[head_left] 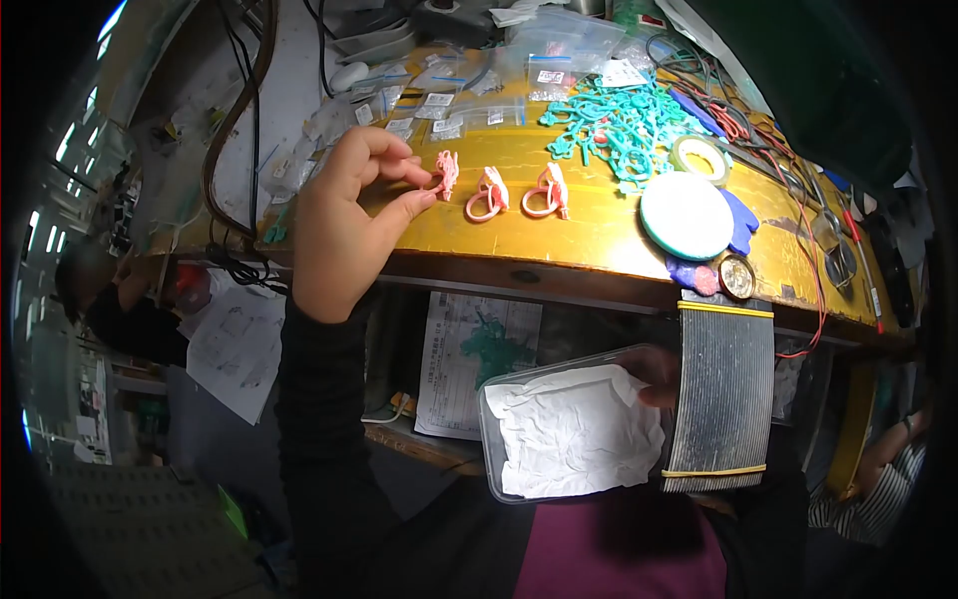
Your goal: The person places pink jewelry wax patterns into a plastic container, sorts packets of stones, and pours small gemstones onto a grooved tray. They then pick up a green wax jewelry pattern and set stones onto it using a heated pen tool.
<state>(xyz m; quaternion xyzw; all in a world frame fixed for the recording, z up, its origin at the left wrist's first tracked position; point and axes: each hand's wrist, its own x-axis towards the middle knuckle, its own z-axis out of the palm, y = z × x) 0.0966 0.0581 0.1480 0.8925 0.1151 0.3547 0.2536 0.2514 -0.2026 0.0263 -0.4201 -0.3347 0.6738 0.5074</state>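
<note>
My left hand is closed, pinching a pink ring-shaped piece between thumb and fingers at the bench top. Two more pink rings with ornate tops, one ring and another ring, stand in a row to its right. Below the bench edge, my right hand grips the right rim of a see-through plastic tray. Crumpled white paper lines this tray. Much of the right hand is hidden by a dark ribbed block bound with yellow bands.
Tangled turquoise pieces cover the back right of the yellow bench. Nearby lie a round white pad, a tape roll and red cables. Small zip bags lie behind the rings. A person's arm shows at right.
</note>
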